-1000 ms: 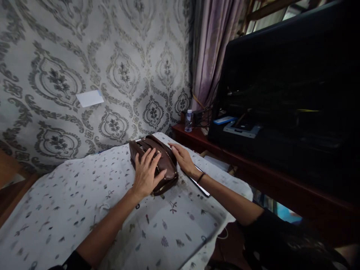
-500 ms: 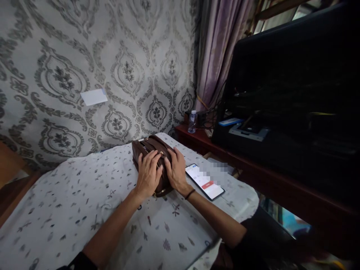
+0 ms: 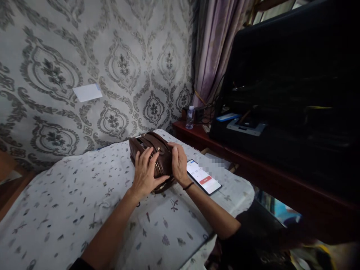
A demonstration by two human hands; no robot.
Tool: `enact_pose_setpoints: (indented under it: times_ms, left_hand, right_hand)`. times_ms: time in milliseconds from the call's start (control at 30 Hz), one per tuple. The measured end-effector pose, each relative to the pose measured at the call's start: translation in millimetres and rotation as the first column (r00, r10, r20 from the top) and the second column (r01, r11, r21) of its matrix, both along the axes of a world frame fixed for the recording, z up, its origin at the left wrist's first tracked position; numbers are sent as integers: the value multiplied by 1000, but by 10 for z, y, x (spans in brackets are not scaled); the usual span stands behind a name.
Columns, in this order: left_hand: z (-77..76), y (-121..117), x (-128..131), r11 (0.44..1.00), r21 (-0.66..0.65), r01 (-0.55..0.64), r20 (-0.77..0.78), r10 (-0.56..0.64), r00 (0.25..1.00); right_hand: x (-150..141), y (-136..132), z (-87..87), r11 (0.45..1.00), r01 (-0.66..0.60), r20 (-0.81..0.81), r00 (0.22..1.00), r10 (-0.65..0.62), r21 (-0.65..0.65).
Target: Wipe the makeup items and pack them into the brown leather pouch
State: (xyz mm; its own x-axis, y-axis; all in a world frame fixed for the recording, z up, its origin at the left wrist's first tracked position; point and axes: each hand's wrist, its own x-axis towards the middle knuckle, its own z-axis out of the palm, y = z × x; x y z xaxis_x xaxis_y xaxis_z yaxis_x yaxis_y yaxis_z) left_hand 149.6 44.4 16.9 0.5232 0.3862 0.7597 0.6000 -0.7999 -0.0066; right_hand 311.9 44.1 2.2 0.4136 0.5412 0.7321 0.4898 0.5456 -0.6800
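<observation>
A brown leather handbag (image 3: 161,144) with gold-coloured zips and a round snap lies on the white patterned cloth (image 3: 92,180). Across its near left part rests my left hand (image 3: 146,170), fingers spread and thumb stretched to the right. My right hand (image 3: 178,161) lies along the bag's right side with its fingers extended, the palm turned toward the bag. Just right of that hand, a phone (image 3: 205,179) with a lit screen and a red button lies flat on the cloth. The bag's underside and the area below my palms are hidden.
A small clear bottle (image 3: 190,118) with a white cap stands on the dark red table (image 3: 180,129) beyond the bag. A large black screen (image 3: 281,75) rises on the right. Patterned wallpaper (image 3: 120,63) and a purple curtain (image 3: 209,56) are behind.
My right hand has slid from the bag's top to its right side. My left hand's thumb has spread away from its fingers. The view has shifted slightly.
</observation>
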Motion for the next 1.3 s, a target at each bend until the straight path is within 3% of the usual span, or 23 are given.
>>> enact_pose_setpoints:
  times_ms: [100,233,467,767,1100,1300]
  left_hand:
    - [8,-9,-7,1000,16,-19,-31,19,999]
    - [-13,-7,9,999,19,-39,-24,40,999]
    - [-35,2,28,999,19,-40,-10,40,999]
    - [-82,28,31,1000,-28,-10,45,11,999]
    - [7,-6,-71,992,-84,97,34,-94,995]
    - [-26,7,-52,997,-61,50,6,-50,999]
  right_hand:
    - [3,-38,-112,1000,-2,-118,993,0,-16]
    - [-8,-69,-250,999,-40,-150,988,37,-14]
    - [-21,-73,-297,999,-33,-76,997,31,-30]
    - [10,-55,-376,994,-4,134,991,19,-108]
    - [-9,-173,-374,991,-28,106,993,41,-128]
    - [-45,-218,-424,987,-13,150,988,37,-160]
